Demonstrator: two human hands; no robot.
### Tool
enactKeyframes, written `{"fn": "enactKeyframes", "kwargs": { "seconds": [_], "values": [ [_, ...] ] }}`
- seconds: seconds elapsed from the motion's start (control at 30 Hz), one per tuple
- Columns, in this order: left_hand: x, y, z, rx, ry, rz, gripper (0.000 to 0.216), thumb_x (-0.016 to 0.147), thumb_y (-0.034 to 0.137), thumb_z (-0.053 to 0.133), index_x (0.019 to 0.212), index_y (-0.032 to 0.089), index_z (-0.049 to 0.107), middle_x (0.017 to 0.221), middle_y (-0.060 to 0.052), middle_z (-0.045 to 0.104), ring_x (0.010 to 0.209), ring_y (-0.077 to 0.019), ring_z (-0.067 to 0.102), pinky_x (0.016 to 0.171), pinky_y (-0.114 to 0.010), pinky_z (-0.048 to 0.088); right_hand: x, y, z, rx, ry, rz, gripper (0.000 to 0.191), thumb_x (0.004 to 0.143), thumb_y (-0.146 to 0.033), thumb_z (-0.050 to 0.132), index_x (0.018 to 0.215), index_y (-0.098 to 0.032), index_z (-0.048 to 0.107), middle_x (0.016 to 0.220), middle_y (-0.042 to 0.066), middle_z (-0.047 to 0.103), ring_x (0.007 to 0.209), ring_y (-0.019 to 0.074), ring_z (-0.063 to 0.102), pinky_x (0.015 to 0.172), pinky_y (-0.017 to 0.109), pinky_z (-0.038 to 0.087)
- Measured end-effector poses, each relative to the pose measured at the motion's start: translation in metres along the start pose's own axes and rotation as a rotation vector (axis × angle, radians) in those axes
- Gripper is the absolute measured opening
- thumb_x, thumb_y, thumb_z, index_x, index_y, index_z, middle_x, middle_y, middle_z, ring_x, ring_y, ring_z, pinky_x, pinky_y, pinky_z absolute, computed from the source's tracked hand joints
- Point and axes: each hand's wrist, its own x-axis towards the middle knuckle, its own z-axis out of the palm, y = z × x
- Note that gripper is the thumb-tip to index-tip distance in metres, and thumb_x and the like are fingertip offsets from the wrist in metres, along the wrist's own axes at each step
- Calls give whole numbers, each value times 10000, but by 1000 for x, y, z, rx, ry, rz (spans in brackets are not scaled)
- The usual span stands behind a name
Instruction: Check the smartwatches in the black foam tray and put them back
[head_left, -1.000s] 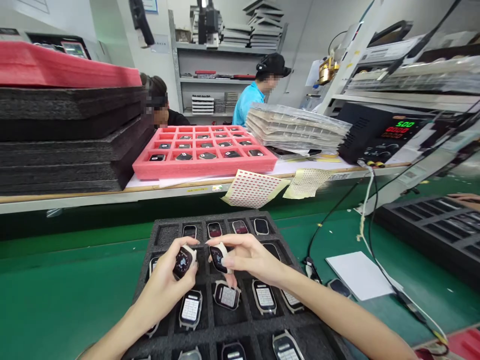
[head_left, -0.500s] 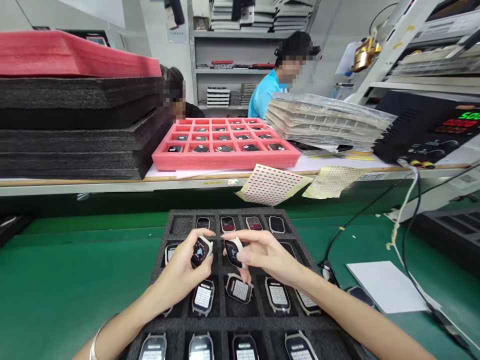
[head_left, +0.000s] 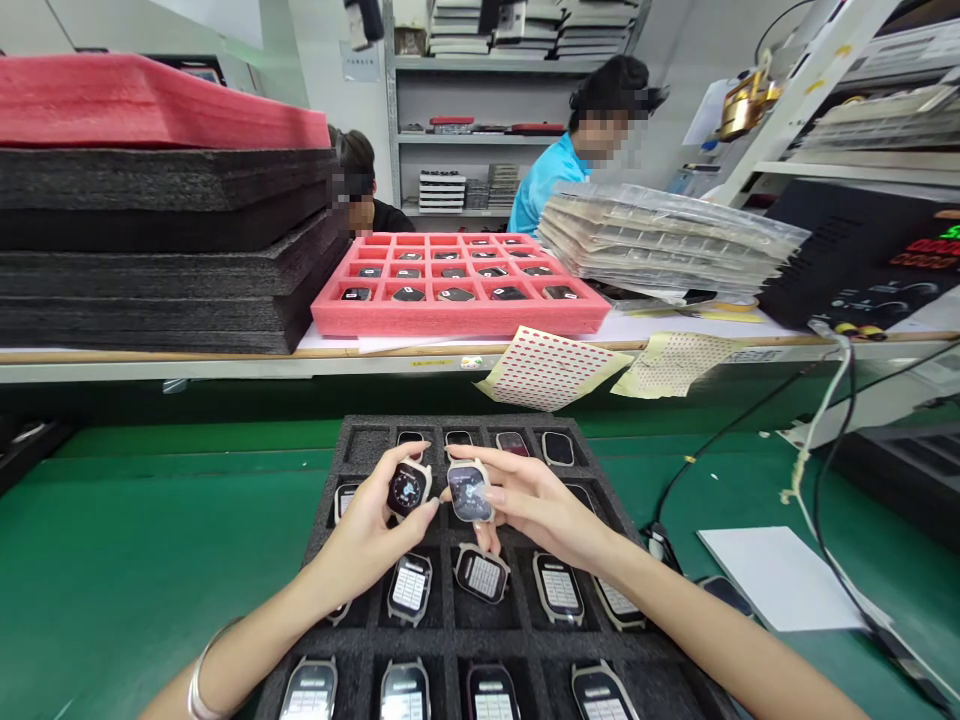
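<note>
Two smartwatch bodies without straps are held up over a black foam tray [head_left: 480, 625]. My left hand [head_left: 373, 510] grips one smartwatch [head_left: 407, 489] by its edges, its lit screen showing a dial. In my right hand [head_left: 529, 495] is the other smartwatch [head_left: 466, 490], with the thumb on its screen and its face turned toward me. Just below the right fingers, a smartwatch [head_left: 482, 574] sits tilted in its compartment, showing a white keypad-like screen. Several more watches fill other compartments, such as one [head_left: 559, 588] to the right.
A pink foam tray [head_left: 457, 320] of watches stands on the raised shelf, beside stacked black foam [head_left: 150, 300] and clear plastic trays [head_left: 660, 240]. A power supply [head_left: 862, 255], cables and a white pad [head_left: 780, 578] are at the right. Two people work behind.
The right-hand watch has turned so its screen faces me more fully. The left-hand watch has also tilted slightly toward me. The camera view has shifted a little.
</note>
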Motion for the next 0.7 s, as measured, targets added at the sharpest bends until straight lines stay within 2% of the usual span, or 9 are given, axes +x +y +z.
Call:
{"fn": "enactKeyframes", "kwargs": {
  "seconds": [0.13,0.23,0.4,0.53,0.7],
  "values": [
    [4,-7,2,-264,-49,-11,459,837,268,564,1265,210,406,933,-45,548,760,-163,573,608,-265,502,1,0,0,-6,41,29,401,868,-294,607,1233,-155,517,935,101,653,591,149,652,494,242,510],
    [7,-7,2,-357,-58,-48,400,861,279,520,1241,189,433,944,-64,569,832,-189,585,649,-293,524,2,1,0,-37,88,29,371,875,-274,576,1222,-159,514,894,90,663,548,143,644,449,223,494],
    [7,-8,0,-392,-73,-67,362,879,244,477,1234,186,442,980,-74,577,883,-200,582,696,-310,530,1,3,-1,-90,142,29,448,875,-265,561,1301,-154,473,875,86,668,518,147,648,414,218,484],
    [6,-9,0,-390,-77,-65,356,882,223,462,1236,189,438,974,-68,574,889,-194,583,700,-301,529,1,3,-2,-106,140,32,459,877,-271,566,1308,-143,474,898,106,676,518,151,653,406,216,481],
    [7,-9,0,-392,-71,-60,345,880,241,479,1222,201,458,953,-59,580,878,-195,588,708,-312,531,1,3,-1,-130,144,29,468,876,-295,583,1311,-154,482,829,78,674,511,151,650,409,217,485]
  ]
}}
